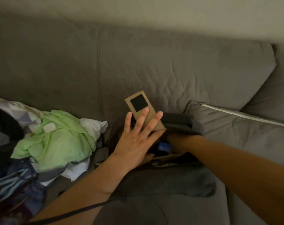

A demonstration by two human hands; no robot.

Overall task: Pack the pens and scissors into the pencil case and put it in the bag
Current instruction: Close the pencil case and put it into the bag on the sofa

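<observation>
**Both arms at the open bag on the sofa**

A dark bag (155, 153) sits open on the grey sofa (138, 65), its mouth facing up between the two forearms. The left hand (134, 138) lies flat over the near left edge of the opening, fingers spread and straight, gripping nothing; its fingertips rest against a tan card with a black square (142, 108) that sticks up out of the bag, tilted to the left. The right arm reaches in from the lower right, and the right hand (172, 137) is sunk into the bag under a dark padded flap (180, 122), so whether its fingers are open or closed cannot be told. Something blue (164, 146) shows inside the opening; the pencil case cannot be made out for certain.

Just left of the bag lies a heap of clutter: a crumpled green cloth (56, 140) with a small white case (48, 127) on it and white fabric beneath. A grey cushion with white piping (235, 127) lies just right of the bag. A dark strap (82, 211) crosses the foreground.
</observation>
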